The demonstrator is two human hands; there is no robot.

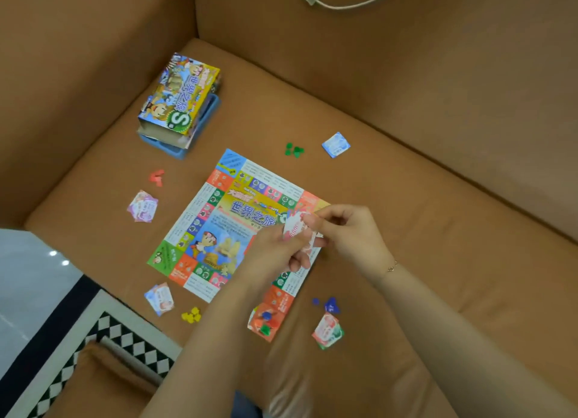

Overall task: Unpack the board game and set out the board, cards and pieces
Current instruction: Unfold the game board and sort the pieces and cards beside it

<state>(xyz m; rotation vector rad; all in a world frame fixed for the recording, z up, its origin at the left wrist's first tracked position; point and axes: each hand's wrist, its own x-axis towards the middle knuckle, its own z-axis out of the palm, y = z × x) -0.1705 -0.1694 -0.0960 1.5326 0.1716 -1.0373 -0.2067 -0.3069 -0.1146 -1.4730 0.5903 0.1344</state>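
I sat over the tan sofa seat [391,180], where the paper game board [219,227] lay flat near the middle. Toward the back corner the game box [178,95] rested on its blue tray [206,117]. My left hand [275,248] and right hand [347,230] met above the board's right edge, both pinching a small stack of red-and-white cards [297,227]. Around the board lay card piles: blue [336,144], purple [143,206], another [159,298] near the front left, red-green [327,330]. Smallest were the pieces: green [294,150], red [156,177], yellow [191,315], blue [328,304].
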